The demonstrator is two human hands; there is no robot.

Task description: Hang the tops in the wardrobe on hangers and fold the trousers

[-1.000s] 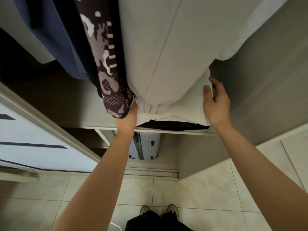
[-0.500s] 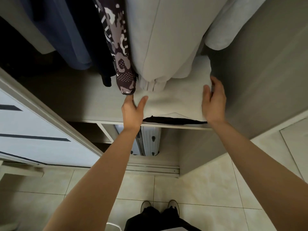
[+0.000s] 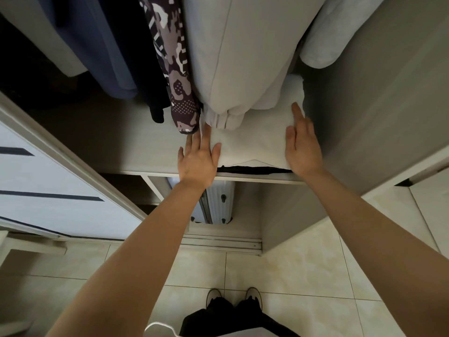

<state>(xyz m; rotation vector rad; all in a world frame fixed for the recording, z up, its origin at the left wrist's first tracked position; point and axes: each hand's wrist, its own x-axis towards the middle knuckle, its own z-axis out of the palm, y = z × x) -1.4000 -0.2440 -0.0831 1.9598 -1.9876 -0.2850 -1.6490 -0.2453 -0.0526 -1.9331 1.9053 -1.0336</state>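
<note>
Folded white trousers (image 3: 252,144) lying crosswise on the wardrobe shelf (image 3: 136,142), left hand (image 3: 198,158) and right hand (image 3: 301,148) flat, fingers straight, pressing its ends, tiled floor (image 3: 303,276) below

Trousers (image 3: 252,147) lie folded on the shelf (image 3: 121,147), at its right end, beside the side wall (image 3: 364,117). Left hand (image 3: 198,159) lies flat at their left edge, right hand (image 3: 302,147) on their right. Tops (image 3: 243,57) hang above; suitcase (image 3: 222,200) stands below the shelf.

Sleeveless forearms (image 3: 136,251), left hand (image 3: 198,159) and right hand (image 3: 302,147) bare; black trousers (image 3: 233,319), greyish shoes (image 3: 213,296).
</note>
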